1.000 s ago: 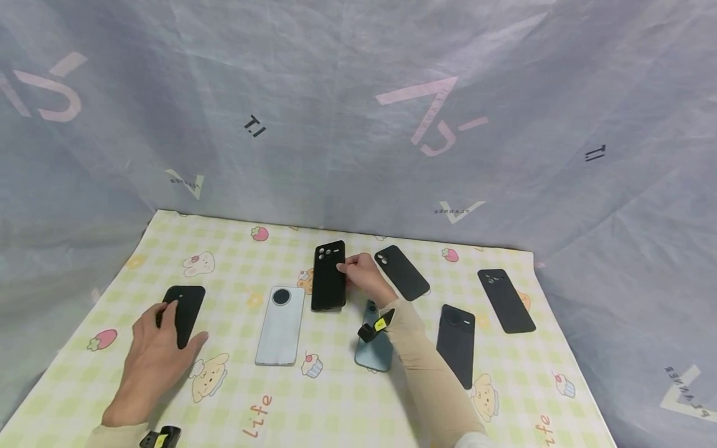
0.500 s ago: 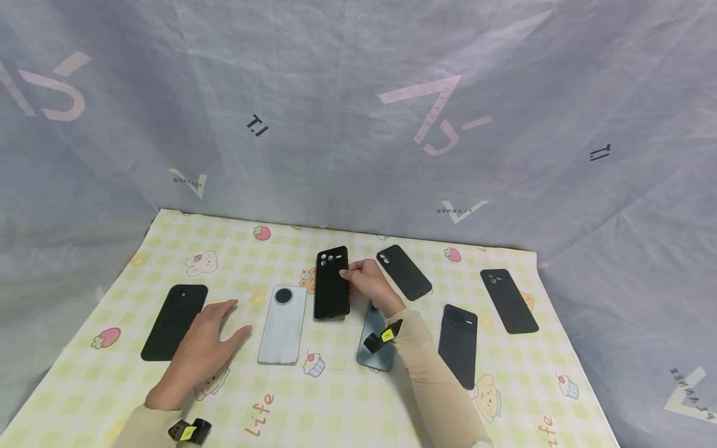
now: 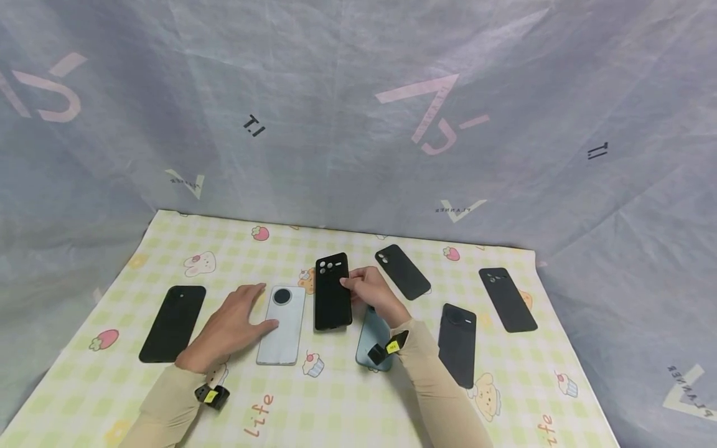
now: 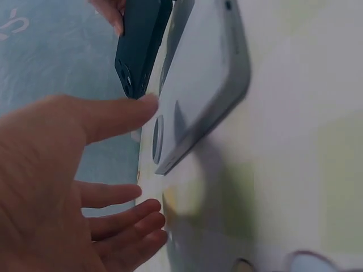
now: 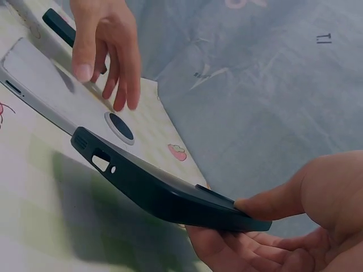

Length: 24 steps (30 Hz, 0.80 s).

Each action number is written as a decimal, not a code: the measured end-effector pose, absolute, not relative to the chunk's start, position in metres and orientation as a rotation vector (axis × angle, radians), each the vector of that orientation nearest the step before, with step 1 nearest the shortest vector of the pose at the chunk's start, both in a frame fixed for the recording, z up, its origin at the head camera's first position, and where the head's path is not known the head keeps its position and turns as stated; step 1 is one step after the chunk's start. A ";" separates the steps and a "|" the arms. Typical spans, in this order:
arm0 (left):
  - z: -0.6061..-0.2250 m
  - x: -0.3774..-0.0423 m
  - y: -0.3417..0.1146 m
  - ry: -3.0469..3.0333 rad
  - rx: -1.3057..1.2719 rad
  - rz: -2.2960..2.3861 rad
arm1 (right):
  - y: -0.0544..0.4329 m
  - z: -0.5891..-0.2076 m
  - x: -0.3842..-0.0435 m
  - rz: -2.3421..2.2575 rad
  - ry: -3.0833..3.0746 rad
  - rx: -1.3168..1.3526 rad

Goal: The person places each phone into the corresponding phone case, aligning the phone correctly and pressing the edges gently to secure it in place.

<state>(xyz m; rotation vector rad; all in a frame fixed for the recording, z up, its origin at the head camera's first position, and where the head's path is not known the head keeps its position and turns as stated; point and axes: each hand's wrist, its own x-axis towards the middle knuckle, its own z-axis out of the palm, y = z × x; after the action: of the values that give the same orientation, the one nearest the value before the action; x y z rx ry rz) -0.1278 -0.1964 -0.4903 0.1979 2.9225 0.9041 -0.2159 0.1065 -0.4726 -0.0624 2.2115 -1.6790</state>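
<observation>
My right hand (image 3: 376,294) pinches a black phone case (image 3: 332,302) by its right edge, thumb on top and fingers below. In the right wrist view the case (image 5: 164,192) is tilted and off the table, a shadow under it and a port cutout at its end. Just left of it lies a silver-white phone (image 3: 282,341) with a round black camera, back up. My left hand (image 3: 238,318) reaches over that phone's left edge, thumb and fingers spread. The left wrist view has the thumb close to the phone (image 4: 198,73); whether they touch I cannot tell.
A black phone or case (image 3: 173,323) lies at the left. Under my right wrist is a blue-grey phone (image 3: 368,339), partly hidden. Further dark cases lie behind (image 3: 403,272) and at the right (image 3: 506,302), with a dark phone or case (image 3: 460,348) nearer. A grey curtain (image 3: 336,124) borders the table.
My left hand has left the black phone or case at the left and moved right to the white phone. My right hand has drawn the black case slightly towards me.
</observation>
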 end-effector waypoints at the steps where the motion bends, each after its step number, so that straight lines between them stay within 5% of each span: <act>1: -0.490 -0.130 -0.196 2.922 0.205 0.886 | 0.107 -0.472 -0.215 -1.678 2.211 -0.068; 24: -0.475 -0.161 -0.196 2.808 0.477 0.624 | 0.113 -0.465 -0.196 -1.686 2.116 -0.155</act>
<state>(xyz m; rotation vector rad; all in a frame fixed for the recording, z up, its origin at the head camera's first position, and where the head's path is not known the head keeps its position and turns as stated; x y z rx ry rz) -0.1609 -0.1959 -0.4754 0.4774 2.8078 0.6236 -0.1965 0.1135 -0.4650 -0.1551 2.1156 -1.6860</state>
